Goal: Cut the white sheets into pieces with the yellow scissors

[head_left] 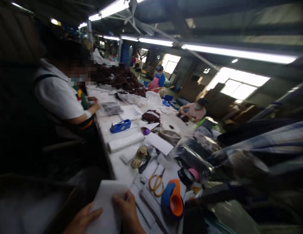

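Observation:
A white sheet of paper is held low in front of me, over the near edge of the table. My left hand grips its left side, thumb on top. On the right side my right hand pinches the same sheet, its fingertips pressed on the surface. Right of my right hand lie scissors with yellow handles and an orange and blue tape dispenser. Beyond the sheet a small bottle with a yellowish cap stands on the table.
A blue tape dispenser and a white roll lie farther up the white table. A co-worker in a white shirt stands at the left edge. Plastic-wrapped goods crowd the right, and dark brown fabric is heaped at the back.

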The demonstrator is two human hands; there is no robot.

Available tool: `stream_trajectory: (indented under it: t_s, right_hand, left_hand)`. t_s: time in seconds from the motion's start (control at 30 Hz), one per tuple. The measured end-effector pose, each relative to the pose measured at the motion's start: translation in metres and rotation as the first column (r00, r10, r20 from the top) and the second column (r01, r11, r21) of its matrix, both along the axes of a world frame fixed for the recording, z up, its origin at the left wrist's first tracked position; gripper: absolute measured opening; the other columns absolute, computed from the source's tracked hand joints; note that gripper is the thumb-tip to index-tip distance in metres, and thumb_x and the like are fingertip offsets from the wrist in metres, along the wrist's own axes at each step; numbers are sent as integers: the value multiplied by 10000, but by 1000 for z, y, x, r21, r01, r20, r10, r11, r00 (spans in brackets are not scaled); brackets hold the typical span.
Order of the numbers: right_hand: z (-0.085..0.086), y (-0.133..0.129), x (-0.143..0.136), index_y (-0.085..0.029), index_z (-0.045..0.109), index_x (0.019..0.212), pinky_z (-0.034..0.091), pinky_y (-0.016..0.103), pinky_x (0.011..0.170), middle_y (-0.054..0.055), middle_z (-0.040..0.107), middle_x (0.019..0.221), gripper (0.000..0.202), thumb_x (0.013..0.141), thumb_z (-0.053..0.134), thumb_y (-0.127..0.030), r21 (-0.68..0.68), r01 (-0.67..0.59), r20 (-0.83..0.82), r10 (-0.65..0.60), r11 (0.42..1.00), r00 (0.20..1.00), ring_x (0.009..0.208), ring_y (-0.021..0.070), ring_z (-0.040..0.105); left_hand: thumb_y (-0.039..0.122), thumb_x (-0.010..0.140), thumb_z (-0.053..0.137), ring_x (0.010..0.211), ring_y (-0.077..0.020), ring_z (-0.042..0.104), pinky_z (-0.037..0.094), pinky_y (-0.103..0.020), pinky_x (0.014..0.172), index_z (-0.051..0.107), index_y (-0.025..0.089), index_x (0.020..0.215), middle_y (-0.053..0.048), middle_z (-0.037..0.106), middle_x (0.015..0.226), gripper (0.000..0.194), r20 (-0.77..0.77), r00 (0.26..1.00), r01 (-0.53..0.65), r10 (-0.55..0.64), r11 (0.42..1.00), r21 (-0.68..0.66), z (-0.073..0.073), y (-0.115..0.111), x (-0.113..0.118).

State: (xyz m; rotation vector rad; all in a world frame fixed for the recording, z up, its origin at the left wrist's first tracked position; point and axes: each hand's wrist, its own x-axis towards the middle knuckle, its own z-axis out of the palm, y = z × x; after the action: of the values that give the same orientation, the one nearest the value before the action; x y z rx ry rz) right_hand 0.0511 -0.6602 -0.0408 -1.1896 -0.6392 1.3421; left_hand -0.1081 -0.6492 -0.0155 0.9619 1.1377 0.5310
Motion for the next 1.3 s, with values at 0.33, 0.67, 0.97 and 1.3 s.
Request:
stream_trajectory:
  t_s: [0.33, 0.67, 0.97, 1.3]
  right_hand:
    - [-18, 4, -25, -197, 582, 1092, 514, 360, 833, 37, 704, 987, 376, 768, 670, -366, -7, -165, 139, 164, 986, 977, 946, 241, 642]
    - [-22, 19, -64, -211, 568, 976, 524, 401, 821, 80, 686, 963, 398, 855, 534, -589, -86, 46, 312, -16, 995, 950, 925, 277, 647]
    - [-22, 14, -59, -198, 601, 1058, 516, 363, 774, 57, 702, 946, 413, 796, 677, -508, -24, -69, 170, 72, 997, 983, 877, 248, 649]
    - [-6, 22, -38, -172, 699, 911, 500, 291, 696, 10, 721, 820, 192, 823, 657, -336, 95, -84, 345, 46, 992, 937, 766, 198, 640]
  left_hand:
    - [213, 702, 714, 701, -221, 684, 523, -325, 669, 604, 104, 1149, -102, 759, 867, 474, 275, 923, -172, 270, 927, -333, -9, 4, -31]
    - [374, 870, 637, 731, -188, 653, 502, -284, 675, 544, 93, 1267, -109, 761, 919, 496, 306, 917, -159, 257, 937, -311, 18, 11, -52]
    - [258, 778, 724, 699, -217, 664, 483, -294, 643, 621, 76, 1198, -111, 765, 863, 469, 304, 931, -127, 202, 961, -247, -2, 15, -64]
    - [78, 732, 733, 757, -231, 724, 574, -310, 712, 669, 72, 973, -129, 770, 844, 250, 361, 793, -288, 491, 824, -488, -14, 21, -60]
